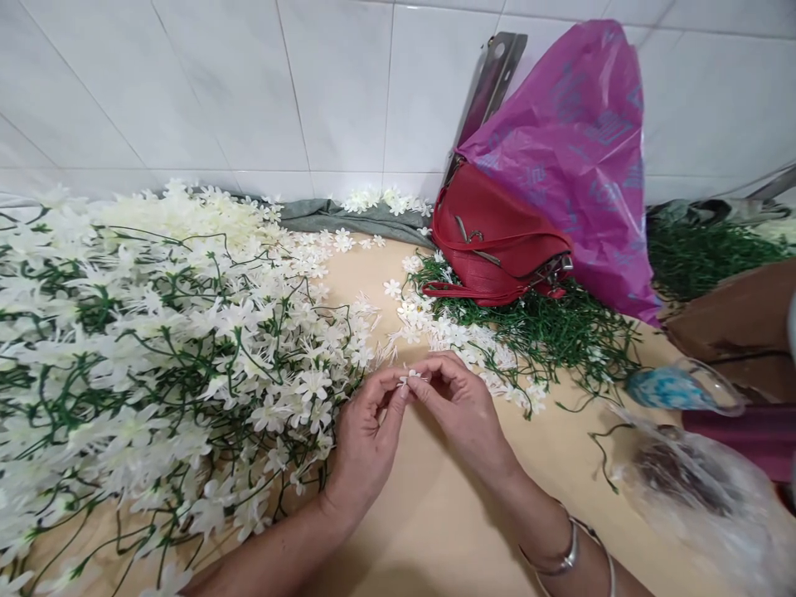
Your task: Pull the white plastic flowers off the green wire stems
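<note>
My left hand [373, 423] and my right hand [460, 406] meet over the tabletop, thumbs and fingertips pinched together. Between them is a small white artificial flower piece [411, 378], mostly covered by the fingers. Beside my left hand spreads a big heap of white artificial flowers [236, 332] on green stems. Just beyond my right hand lie loose white petals and stamens [463, 336]. A pile of green plastic stems [553, 340] is to the right of them.
A red handbag [491, 232] rests on the green stems, against a purple plastic bag [578, 149] by the tiled wall [336, 91]. At right are a clear cup with blue contents [665, 387], a clear plastic bag [715, 497] and brown cardboard [740, 319].
</note>
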`<state>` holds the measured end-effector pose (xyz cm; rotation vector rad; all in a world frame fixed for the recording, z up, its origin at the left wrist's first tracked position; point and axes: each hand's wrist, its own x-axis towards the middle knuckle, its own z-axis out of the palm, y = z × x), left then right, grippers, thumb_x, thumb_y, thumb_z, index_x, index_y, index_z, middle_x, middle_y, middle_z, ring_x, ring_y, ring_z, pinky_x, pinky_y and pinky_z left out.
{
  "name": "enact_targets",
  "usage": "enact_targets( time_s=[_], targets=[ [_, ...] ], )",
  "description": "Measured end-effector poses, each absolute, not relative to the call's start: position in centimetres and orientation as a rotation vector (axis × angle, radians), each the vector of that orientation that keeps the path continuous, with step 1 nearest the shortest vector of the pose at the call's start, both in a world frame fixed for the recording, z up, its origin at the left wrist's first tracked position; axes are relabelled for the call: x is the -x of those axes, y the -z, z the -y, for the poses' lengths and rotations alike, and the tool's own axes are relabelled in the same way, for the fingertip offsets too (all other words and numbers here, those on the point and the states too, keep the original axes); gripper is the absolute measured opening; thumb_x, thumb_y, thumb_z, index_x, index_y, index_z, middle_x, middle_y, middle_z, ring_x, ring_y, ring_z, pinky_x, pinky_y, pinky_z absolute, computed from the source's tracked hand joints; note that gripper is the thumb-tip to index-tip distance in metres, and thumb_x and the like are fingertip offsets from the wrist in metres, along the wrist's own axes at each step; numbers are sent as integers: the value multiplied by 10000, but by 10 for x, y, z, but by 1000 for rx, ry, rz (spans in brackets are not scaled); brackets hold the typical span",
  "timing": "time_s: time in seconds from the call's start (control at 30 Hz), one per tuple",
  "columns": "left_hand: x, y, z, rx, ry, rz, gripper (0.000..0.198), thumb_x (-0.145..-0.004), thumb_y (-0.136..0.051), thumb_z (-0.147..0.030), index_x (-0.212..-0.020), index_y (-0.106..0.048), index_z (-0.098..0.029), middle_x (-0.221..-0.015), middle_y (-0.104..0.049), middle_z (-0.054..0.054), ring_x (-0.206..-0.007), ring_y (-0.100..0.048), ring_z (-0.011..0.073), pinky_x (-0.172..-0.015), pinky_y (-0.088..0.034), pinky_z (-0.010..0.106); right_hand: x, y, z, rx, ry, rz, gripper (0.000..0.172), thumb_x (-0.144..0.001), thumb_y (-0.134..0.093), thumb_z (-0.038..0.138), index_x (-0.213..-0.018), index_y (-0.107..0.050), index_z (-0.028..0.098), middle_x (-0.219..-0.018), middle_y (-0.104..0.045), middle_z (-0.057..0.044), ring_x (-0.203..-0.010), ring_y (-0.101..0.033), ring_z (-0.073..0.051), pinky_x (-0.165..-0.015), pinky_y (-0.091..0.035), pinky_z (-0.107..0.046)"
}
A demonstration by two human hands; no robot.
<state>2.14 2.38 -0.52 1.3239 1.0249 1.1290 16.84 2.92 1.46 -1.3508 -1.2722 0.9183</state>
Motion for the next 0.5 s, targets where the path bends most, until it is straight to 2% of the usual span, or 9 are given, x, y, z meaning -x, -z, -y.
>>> enact_targets(
  time_s=[0.13,0.3,0.5],
  targets=[
    [-22,5,-23,-1328,-1116,-1041,168,-1030,-580,-347,-1154,-627,-245,-1165,-741,55,-991,-709,186,-915,-545,299,-170,-15,-29,1293,-877,1327,117,-903,-689,250,-789,-708,234,-876,-641,-29,-884,-642,-204,-837,-497,-344],
    [-21,6,-24,-1375,-1113,-1051,153,-1035,-572,-345,-1112,-637,-230,-1089,-744,52,-997,-704,189,-909,-532,297,-168,-16,-27,1284,-778,1407,126,-923,-663,188,-810,-685,241,-941,-696,-31,-948,-661,-202,-889,-484,-343],
    [-21,7,-23,-1420,-1075,-1039,195,-1040,-562,-339,-1193,-624,-235,-1188,-734,81,-1054,-703,197,-944,-541,316,-167,-10,-26,1327,-780,1410,108,-974,-603,230,-877,-651,236,-1010,-723,-42,-964,-686,-203,-887,-498,-344]
  ],
)
